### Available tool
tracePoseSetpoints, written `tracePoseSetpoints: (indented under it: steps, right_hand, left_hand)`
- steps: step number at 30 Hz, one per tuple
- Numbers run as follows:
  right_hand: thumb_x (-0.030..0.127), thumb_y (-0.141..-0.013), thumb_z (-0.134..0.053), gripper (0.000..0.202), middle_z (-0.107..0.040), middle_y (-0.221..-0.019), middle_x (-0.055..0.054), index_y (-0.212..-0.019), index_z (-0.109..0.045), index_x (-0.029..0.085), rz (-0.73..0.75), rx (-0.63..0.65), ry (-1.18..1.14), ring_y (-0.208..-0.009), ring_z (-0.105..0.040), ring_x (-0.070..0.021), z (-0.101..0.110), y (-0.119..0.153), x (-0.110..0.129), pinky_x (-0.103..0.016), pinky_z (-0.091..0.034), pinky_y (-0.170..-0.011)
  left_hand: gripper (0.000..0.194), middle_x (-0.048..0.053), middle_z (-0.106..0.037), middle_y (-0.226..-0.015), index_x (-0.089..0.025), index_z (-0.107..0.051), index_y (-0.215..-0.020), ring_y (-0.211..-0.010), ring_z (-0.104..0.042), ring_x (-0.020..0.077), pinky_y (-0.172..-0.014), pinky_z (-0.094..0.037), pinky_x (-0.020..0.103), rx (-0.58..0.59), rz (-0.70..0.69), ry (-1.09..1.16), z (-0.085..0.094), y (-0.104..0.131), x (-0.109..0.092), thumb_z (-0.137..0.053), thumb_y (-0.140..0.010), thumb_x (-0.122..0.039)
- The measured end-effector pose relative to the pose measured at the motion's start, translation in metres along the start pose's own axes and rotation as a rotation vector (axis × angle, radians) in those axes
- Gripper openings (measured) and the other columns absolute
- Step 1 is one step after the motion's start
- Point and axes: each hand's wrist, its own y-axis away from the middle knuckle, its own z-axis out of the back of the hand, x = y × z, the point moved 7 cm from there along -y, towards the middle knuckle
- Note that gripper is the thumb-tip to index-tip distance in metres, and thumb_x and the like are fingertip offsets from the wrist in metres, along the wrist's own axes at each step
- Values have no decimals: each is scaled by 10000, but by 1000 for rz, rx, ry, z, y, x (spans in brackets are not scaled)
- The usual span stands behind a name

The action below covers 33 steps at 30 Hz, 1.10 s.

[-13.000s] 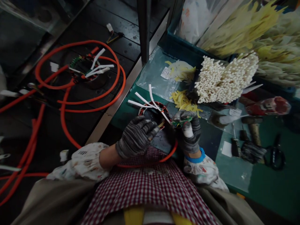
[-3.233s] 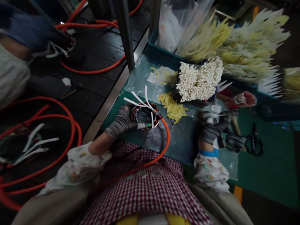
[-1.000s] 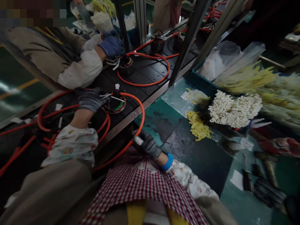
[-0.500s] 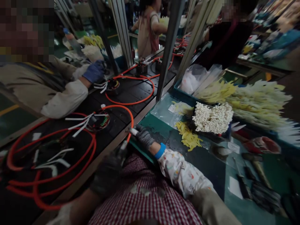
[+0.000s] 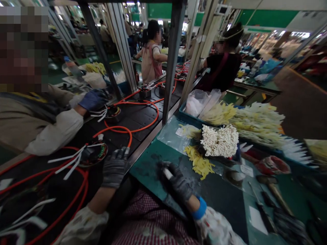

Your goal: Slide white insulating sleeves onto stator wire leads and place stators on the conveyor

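Note:
My left hand (image 5: 114,168), in a dark grey glove, reaches over the edge of the black conveyor. Its fingers are stretched forward, with the fingertips at the end of an orange-red tube (image 5: 130,137); whether they touch it I cannot tell. Just beyond this hand sits a round wound motor part (image 5: 95,153) with a green board and white sleeves (image 5: 73,158). My right hand (image 5: 177,182), gloved with a pale bare thumb, is low over the dark green mat (image 5: 145,160). Its fingers are smeared by motion. Yellow sleeve pieces (image 5: 200,163) lie beyond it.
A bundle of white sticks (image 5: 219,140) stands behind the yellow pieces, before a blue bin (image 5: 186,116) of pale sleeves. A mallet (image 5: 277,194) and a screwdriver (image 5: 265,216) lie at right. A metal post (image 5: 171,68) rises ahead. A co-worker's blue-gloved hand (image 5: 93,99) works across the conveyor.
My right hand has left the tube end and moved right, over the mat. My left hand has moved forward, and its fingers have straightened beside the tube end. The camera view has tilted up.

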Motion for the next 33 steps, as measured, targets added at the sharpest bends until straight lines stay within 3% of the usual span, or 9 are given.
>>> tracePoseSetpoints:
  steps: [4,7,10,13,17,21,25,29,33]
  right_hand:
    - [721,-932,-761,522,-900,-1237,-111,-1194,-891,288,-39,-131,75,-1198,-838,-361,43,11,-22,-564,-638,-1168]
    - [680,-945,-742,467,-901,-1241,-108,-1164,-900,299,-22,-230,121,-1184,-842,-359,62,14,-29,-571,-638,-1157]
    - [585,-988,-712,379,-903,-1234,-100,-1157,-897,300,17,-290,124,-1160,-848,-338,69,16,-30,-542,-664,-1116]
    - [552,-1000,-697,379,-901,-1238,-111,-1181,-889,281,49,-299,153,-1155,-849,-333,66,16,-28,-556,-674,-1113]
    - [571,-1006,-703,409,-893,-1261,-134,-1218,-879,269,75,-241,198,-1167,-853,-331,60,12,-26,-565,-677,-1125]
    - [602,-993,-690,432,-903,-1191,-154,-1147,-882,247,140,-220,232,-1079,-873,-333,67,7,-25,-553,-721,-1043]
    - [637,-965,-682,442,-910,-1101,-148,-1043,-870,245,178,-286,287,-1007,-878,-338,92,5,-27,-552,-732,-998]
    - [601,-928,-744,361,-903,-1120,-166,-1029,-858,273,117,-303,315,-1074,-874,-400,110,4,-31,-622,-698,-1068]
    - [636,-995,-703,322,-874,-1118,-191,-1046,-841,350,167,-300,387,-1088,-856,-430,110,13,-18,-666,-681,-1043]
  left_hand:
    - [627,210,-630,-1692,-143,-693,-1611,-1492,-644,420,-1180,-546,615,25,122,-73,0,-25,10,-416,-1058,-40]
    - [659,227,-560,-1749,-141,-657,-1644,-1552,-595,422,-1238,-487,639,71,126,-123,-7,-30,6,-488,-1018,-29]
    - [680,239,-515,-1778,-142,-634,-1664,-1584,-560,428,-1265,-449,665,91,118,-143,-11,-32,-1,-548,-996,-50]
    - [605,211,-540,-1770,-183,-702,-1602,-1574,-573,407,-1275,-437,667,56,119,-74,-8,-40,-11,-479,-1053,-66]
    - [512,146,-604,-1735,-273,-760,-1522,-1548,-590,405,-1268,-435,697,-6,-2,152,-8,-47,-51,-509,-1092,-154]
    - [437,-2,-667,-1689,-436,-745,-1508,-1506,-613,305,-1281,-438,545,-35,-219,268,-25,-15,-111,-573,-1123,-319]
    - [398,35,-743,-1578,-363,-770,-1456,-1379,-632,300,-1248,-404,518,-237,-619,391,-35,48,-165,-636,-1106,-496]
    - [279,-72,-755,-1551,-403,-788,-1319,-1405,-613,208,-1265,-368,468,-285,-767,430,-39,81,-177,-605,-1131,-498]
    - [306,-36,-737,-1587,-355,-782,-1326,-1439,-619,219,-1207,-443,477,-193,-880,417,-32,82,-180,-607,-1109,-482]
